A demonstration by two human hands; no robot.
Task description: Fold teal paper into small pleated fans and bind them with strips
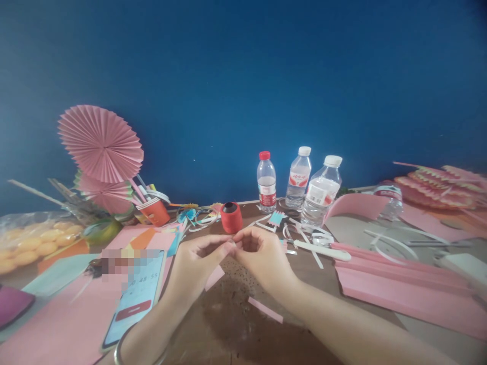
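My left hand (201, 258) and my right hand (262, 256) meet fingertip to fingertip over the brown table (228, 329). Both are closed in a pinch, and whatever sits between the fingers is too small or hidden to name. Just beyond them stands a red spool of thread (231, 219) with a dark top. A narrow pink paper strip (265, 309) lies on the table below my right hand. Beside my left hand, a small pink paper piece (215, 278) is partly covered. Tiny dark specks are scattered between my wrists.
A phone (135, 299) lies by my left forearm on pink paper. Red paper cup (154, 212) and pink paper fans (102, 144) stand at the back left. Three water bottles (267, 182) are behind. White strips, a white-handled tool (323, 250) and pleated pink paper (403, 289) lie right.
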